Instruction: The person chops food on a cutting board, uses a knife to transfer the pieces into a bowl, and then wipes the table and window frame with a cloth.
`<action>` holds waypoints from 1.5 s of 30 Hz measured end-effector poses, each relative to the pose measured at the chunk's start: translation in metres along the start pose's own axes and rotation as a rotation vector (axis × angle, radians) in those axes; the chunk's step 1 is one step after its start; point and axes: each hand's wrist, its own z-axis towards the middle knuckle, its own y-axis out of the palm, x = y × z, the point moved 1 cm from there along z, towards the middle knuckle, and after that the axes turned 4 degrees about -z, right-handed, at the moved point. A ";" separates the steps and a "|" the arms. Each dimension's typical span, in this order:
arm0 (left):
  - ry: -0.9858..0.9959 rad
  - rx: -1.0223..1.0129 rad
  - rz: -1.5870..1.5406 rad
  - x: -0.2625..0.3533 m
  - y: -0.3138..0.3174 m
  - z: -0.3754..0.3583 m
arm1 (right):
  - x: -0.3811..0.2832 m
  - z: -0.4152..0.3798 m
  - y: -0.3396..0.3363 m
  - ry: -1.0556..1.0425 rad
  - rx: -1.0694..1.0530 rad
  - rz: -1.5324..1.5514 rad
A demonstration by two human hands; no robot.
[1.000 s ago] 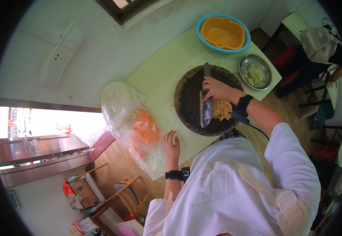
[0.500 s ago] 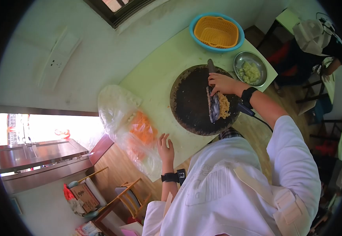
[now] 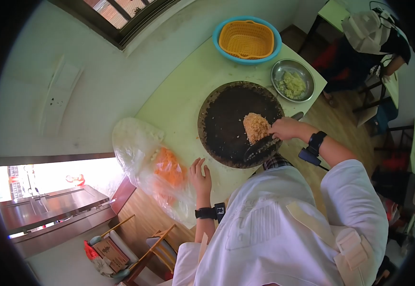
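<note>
My right hand (image 3: pixel 287 128) is closed around a cleaver, whose dark blade (image 3: pixel 261 149) lies low over the near right part of a round, dark chopping block (image 3: pixel 222 121). Its handle end (image 3: pixel 298 116) pokes out behind the hand. Against the blade's far side sits a heap of finely chopped, pinkish-tan food (image 3: pixel 256 127), perhaps minced meat. My left hand (image 3: pixel 201 177) rests at the table's near edge with its fingers apart, holding nothing. Just left of it lies a clear plastic bag (image 3: pixel 143 143) with orange shreds (image 3: pixel 168 167) inside.
A metal bowl (image 3: pixel 307 95) of pale green chopped vegetable stands at the table's right corner. Behind the block, a yellow basket (image 3: pixel 245 40) sits in a blue basin (image 3: pixel 278 47). Another person (image 3: pixel 374 52) works at a table on the right. Chairs and a cardboard box (image 3: pixel 112 254) are at lower left.
My right hand has moved down and to the right, turning the cleaver so its blade lies nearer me. The chopped heap now sits farther left, more gathered. My left hand stays about where it was.
</note>
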 end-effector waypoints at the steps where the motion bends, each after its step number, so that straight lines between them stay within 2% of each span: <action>1: 0.004 -0.003 -0.005 0.002 0.000 0.002 | 0.004 0.002 -0.002 0.010 0.037 -0.014; 6: 0.009 -0.020 -0.004 0.002 0.000 0.005 | 0.023 0.010 -0.013 0.100 0.220 -0.017; 8: 0.022 -0.018 -0.022 -0.004 0.000 0.004 | 0.027 0.011 -0.013 0.100 0.062 -0.039; 12: 0.007 -0.029 -0.011 -0.006 -0.002 0.000 | 0.025 0.005 -0.003 -0.038 -0.036 -0.081; 16: 0.003 -0.038 -0.007 -0.006 0.000 -0.002 | 0.029 0.015 -0.004 0.008 0.030 -0.102; 18: 0.001 -0.048 -0.002 -0.002 -0.001 -0.002 | 0.030 0.022 -0.014 0.041 0.176 -0.129; 20: 0.006 -0.047 0.001 0.000 -0.001 0.001 | 0.033 0.019 -0.029 0.052 0.139 -0.086; 22: 0.009 -0.034 -0.008 -0.001 -0.002 0.003 | 0.036 0.013 -0.040 0.079 0.197 0.121; 23: 0.010 -0.020 -0.018 -0.001 -0.002 0.003 | 0.037 0.008 -0.044 0.079 0.197 0.121; 25: 0.008 -0.019 -0.025 -0.003 -0.003 0.001 | 0.042 -0.003 -0.051 0.229 0.469 0.219; 26: 0.006 -0.018 -0.030 -0.003 -0.004 0.001 | 0.042 -0.005 -0.049 0.230 0.468 0.216; 28: 0.012 -0.015 -0.031 -0.011 -0.003 -0.003 | 0.037 -0.013 -0.045 0.465 0.748 0.342; 29: 0.018 -0.014 -0.028 -0.013 -0.002 -0.003 | 0.031 -0.016 -0.043 0.522 0.776 0.320; 30: 0.022 -0.016 -0.031 -0.012 -0.002 -0.003 | 0.031 -0.016 -0.035 0.526 0.779 0.318; 32: 0.015 -0.015 -0.042 -0.010 -0.003 -0.003 | 0.037 -0.010 -0.006 0.720 0.674 0.110; 33: 0.018 -0.015 -0.044 -0.009 -0.003 -0.002 | 0.032 -0.007 0.006 0.723 0.677 0.109; 38: 0.033 -0.013 -0.036 -0.007 -0.002 0.004 | -0.024 0.008 0.030 0.575 0.553 0.065; 39: 0.039 -0.020 -0.040 -0.008 -0.002 0.004 | -0.034 0.010 0.033 0.491 0.549 0.038; 40: 0.050 -0.031 -0.041 -0.009 0.000 0.006 | -0.038 0.013 0.033 0.403 0.548 0.007; 42: 0.065 -0.039 -0.042 -0.008 0.002 0.011 | -0.037 0.009 0.022 0.440 0.584 0.026; 44: 0.078 -0.018 -0.044 -0.004 -0.001 0.012 | -0.026 0.005 0.011 0.608 0.625 0.062; 45: 0.076 -0.018 -0.043 -0.004 -0.002 0.012 | -0.016 0.004 0.011 0.621 0.735 0.064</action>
